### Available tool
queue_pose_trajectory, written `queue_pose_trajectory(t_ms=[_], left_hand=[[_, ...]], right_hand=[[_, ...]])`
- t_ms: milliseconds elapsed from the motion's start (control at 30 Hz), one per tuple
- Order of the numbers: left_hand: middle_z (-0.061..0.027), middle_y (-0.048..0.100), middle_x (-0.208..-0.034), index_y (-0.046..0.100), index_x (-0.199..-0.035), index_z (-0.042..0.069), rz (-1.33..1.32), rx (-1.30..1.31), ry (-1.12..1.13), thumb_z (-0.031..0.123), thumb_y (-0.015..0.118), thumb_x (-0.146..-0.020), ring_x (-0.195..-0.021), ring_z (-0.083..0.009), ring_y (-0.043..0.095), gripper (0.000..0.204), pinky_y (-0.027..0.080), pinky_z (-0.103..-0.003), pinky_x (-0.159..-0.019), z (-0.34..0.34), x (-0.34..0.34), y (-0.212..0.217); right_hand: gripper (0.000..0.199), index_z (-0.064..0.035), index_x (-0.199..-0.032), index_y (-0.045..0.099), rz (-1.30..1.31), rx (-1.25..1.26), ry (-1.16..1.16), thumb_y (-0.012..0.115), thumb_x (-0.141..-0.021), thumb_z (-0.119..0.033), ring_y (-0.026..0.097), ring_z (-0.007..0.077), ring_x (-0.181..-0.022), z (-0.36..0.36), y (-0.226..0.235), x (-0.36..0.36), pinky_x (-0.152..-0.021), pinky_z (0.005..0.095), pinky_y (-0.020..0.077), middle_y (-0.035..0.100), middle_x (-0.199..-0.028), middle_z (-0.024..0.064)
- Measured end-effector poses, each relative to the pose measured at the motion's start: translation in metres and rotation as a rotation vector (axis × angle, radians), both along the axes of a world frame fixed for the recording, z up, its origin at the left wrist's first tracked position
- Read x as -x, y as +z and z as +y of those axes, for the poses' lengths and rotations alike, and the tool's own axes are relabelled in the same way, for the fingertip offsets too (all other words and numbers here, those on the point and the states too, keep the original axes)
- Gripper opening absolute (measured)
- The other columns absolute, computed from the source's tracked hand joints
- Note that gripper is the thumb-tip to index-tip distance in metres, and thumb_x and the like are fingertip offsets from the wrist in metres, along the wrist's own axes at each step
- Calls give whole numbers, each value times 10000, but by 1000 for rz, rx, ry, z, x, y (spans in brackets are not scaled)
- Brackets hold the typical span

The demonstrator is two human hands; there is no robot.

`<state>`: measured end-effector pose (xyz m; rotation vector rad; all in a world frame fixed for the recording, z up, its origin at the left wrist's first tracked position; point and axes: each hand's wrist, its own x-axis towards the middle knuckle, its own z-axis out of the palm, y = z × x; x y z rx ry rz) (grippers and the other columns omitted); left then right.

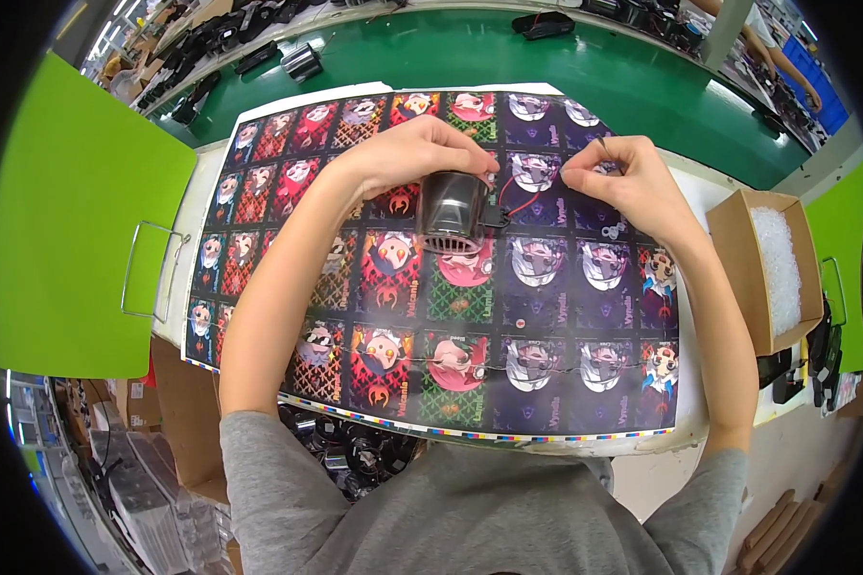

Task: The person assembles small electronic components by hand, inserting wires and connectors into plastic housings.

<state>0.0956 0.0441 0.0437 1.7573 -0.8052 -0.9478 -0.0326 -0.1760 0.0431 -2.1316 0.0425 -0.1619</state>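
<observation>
My left hand (408, 153) grips a small dark cylindrical speaker-like part (451, 213) from above, over a printed sheet of cartoon pictures (403, 326) that covers the bench. Red and black wires (520, 196) run from the part toward my right hand (623, 177). My right hand pinches the thin wire ends between thumb and fingertips, a little to the right of the part. Both forearms come in from the lower edge in grey sleeves.
An open cardboard box (738, 240) with white filling stands at the right. A green panel (67, 220) with a wire handle (149, 268) stands at the left. Beyond the sheet runs a green conveyor belt (508, 57) with dark parts. Bins of black parts sit under the bench.
</observation>
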Motion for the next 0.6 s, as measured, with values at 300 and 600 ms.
queue_pose_trajectory(t_ms=[300,600], left_hand=[[4,610,-656,695,-812,10,-454,-310,-224,277,668,-774,-620,-74,521,271,428,-234,-612,-35,6,11],[-51,658,-677,680,-835,-3,-324,16,-91,223,562,-882,-587,-71,564,260,446,-232,-537,-34,9,9]], right_hand=[[153,6,-767,679,1,-61,30,683,-695,-129,578,114,-688,15,1,-15,-667,251,447,641,-697,78],[206,5,-914,664,-118,-230,-13,671,-722,-69,579,105,-702,11,3,-14,-664,240,451,645,-776,60]])
